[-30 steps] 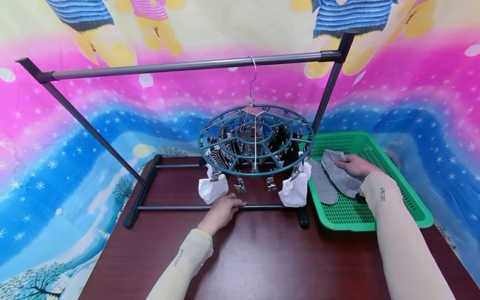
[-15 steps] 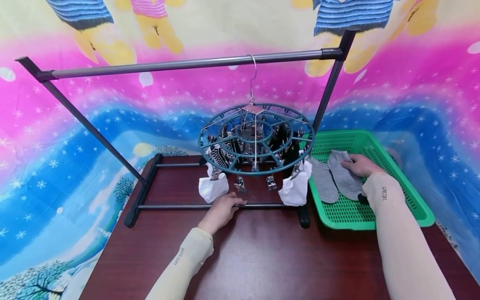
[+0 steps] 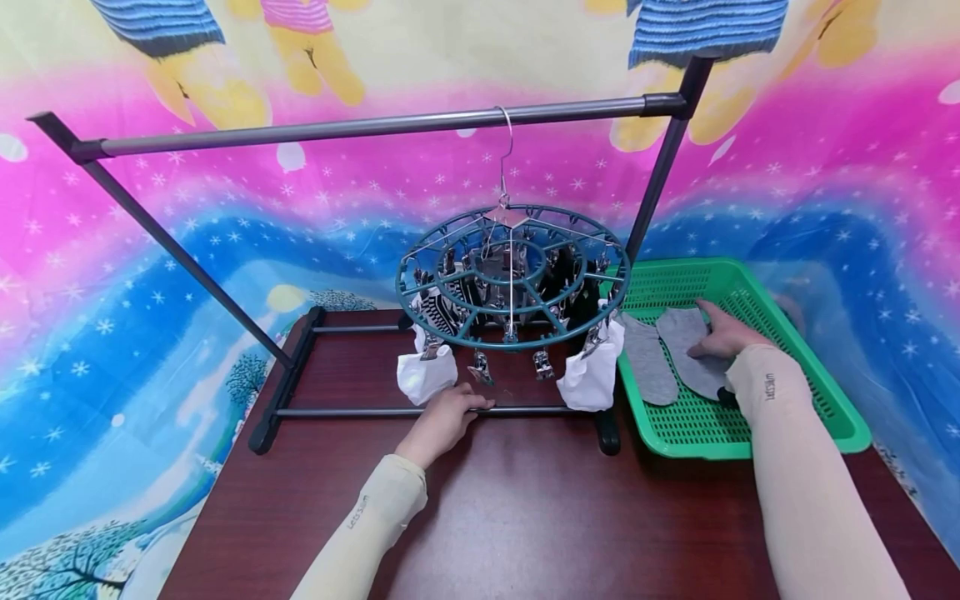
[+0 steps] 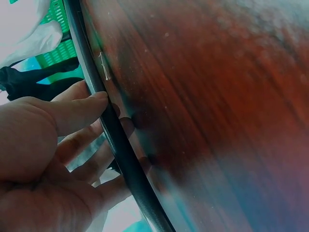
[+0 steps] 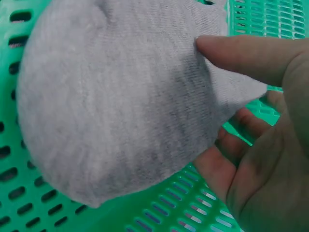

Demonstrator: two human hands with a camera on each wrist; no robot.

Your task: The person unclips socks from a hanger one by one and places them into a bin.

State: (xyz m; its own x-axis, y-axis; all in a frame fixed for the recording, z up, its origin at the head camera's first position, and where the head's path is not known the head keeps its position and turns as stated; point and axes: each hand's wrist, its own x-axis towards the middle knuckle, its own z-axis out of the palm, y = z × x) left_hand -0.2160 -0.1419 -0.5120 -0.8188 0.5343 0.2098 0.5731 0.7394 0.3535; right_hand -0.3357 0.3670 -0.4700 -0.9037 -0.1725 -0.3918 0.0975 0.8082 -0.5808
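And here's the bkgd: printed backdrop [image 3: 225, 187] spanning L to R, cream up top, pink mid, blue below, w/ white snowflakes [image 3: 577, 184], yellow cartoon legs [image 3: 315, 67], a tree [image 3: 82, 554] lwr L. Glossy dk red-brown table [image 3: 637, 533] in front, pale glare [image 3: 480, 529] nr ctr.

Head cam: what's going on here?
A person's left hand grips the rack's lower front bar. Their right hand, in the green basket, touches one grey sock; a second grey sock lies beside it. The round clip hanger hangs from the top bar, with white items clipped on its near side.
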